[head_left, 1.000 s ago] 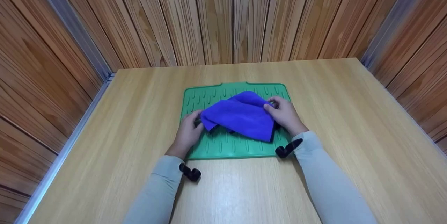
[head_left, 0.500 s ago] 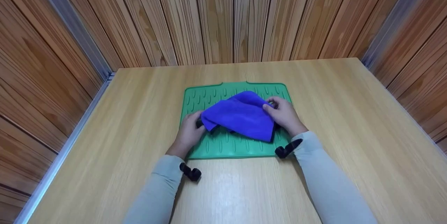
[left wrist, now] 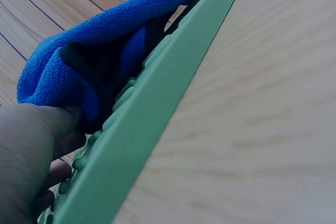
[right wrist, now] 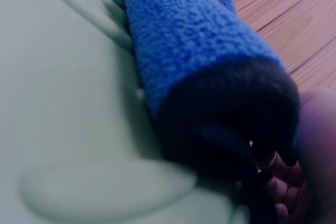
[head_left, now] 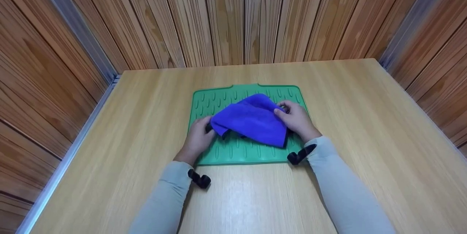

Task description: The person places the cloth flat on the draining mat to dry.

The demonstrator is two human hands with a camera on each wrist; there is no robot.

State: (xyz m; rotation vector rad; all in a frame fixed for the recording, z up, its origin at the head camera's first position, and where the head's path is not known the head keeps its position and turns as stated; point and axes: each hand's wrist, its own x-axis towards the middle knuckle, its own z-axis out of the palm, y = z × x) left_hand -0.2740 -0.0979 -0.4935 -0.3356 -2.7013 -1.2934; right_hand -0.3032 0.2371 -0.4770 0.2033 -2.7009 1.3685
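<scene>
From my station, the head view looks forward and down from above, far enough back to take in most of the counter (head_left: 365,117), the plank walls (head_left: 226,18), the left wrist camera (head_left: 199,180) and the right wrist camera (head_left: 301,155). My left wrist view is low and close, tilted so the green mat (left wrist: 142,124)'s edge runs diagonally, with the blue cloth (left wrist: 113,24) at upper left. My right wrist view is nearer, the mat blurring at left. All three share cloth, mat and planks.
</scene>
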